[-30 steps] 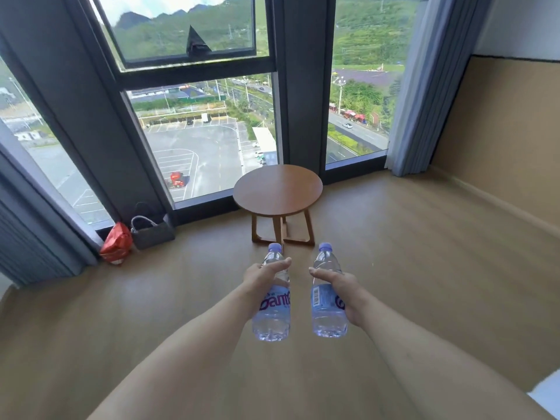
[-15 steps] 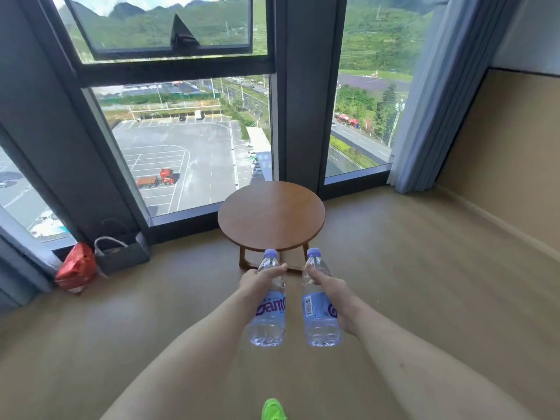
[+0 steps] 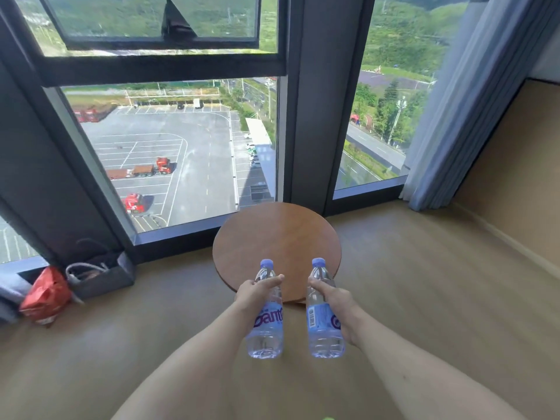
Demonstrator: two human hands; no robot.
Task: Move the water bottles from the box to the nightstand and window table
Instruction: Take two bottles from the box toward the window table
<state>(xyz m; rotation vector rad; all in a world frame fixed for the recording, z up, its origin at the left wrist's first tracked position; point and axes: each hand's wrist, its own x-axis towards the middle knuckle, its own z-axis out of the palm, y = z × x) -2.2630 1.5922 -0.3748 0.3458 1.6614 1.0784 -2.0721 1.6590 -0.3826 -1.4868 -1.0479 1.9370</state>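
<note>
Wooden round tabletop [image 3: 277,237] by the window is lying just ahead while you are carrying upright bottles, left hand [image 3: 253,291] gripping the left bottle [image 3: 266,322], right hand [image 3: 335,298] gripping the right bottle [image 3: 322,319]; next, likely lowering both onto it.

Round table [image 3: 277,237] before the window [image 3: 194,153], two bottles side by side at its near edge, bag [image 3: 100,275] left by the window

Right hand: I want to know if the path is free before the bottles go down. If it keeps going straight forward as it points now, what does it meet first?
Most likely the round wooden table. The right hand, gripping its bottle, points at the near edge with nothing between, though depth is unclear.
</note>
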